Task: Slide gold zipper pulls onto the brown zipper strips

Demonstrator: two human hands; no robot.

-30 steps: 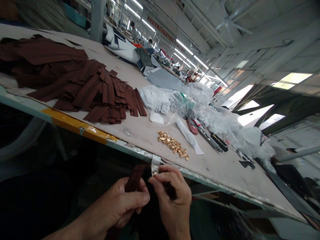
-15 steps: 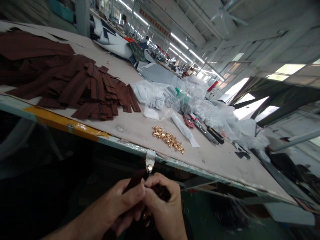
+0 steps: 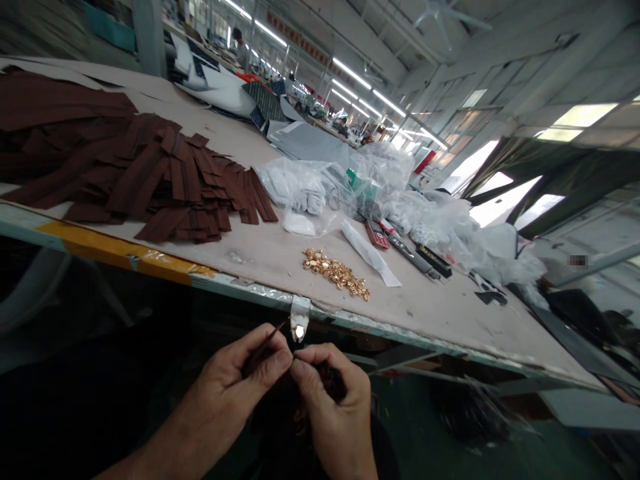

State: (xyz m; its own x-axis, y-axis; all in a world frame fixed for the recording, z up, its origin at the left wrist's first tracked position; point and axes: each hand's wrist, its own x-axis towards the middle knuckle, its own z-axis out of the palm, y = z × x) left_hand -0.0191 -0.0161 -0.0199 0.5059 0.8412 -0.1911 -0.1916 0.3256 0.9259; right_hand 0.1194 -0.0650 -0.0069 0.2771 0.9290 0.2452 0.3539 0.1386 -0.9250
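My left hand (image 3: 245, 377) pinches a dark brown zipper strip (image 3: 265, 341) below the table's front edge. Close beside it, my right hand (image 3: 335, 400) is closed on dark brown zipper strips (image 3: 331, 379), with thumb and forefinger pinched near my left fingertips. More brown material and blurred gold pieces hang in shadow below. Just beyond my fingertips, a pale metal holder (image 3: 301, 308) juts from the table edge, with a shiny gold zipper slider (image 3: 299, 332) at its tip. Gold sliders (image 3: 335, 272) lie heaped on the table, and brown zipper strips (image 3: 145, 170) are piled at the left.
A white paper strip (image 3: 370, 253) lies beside the gold heap on the table (image 3: 260, 263). Behind it are clear plastic bags (image 3: 300, 183), a red object (image 3: 376, 235) and a grey tool (image 3: 410, 257). Yellow tape (image 3: 125, 257) covers part of the front edge.
My hands have drawn slightly apart, and the left has turned so its strip shows edge-on. The gold pieces below my hands show less clearly. The view has shifted slightly.
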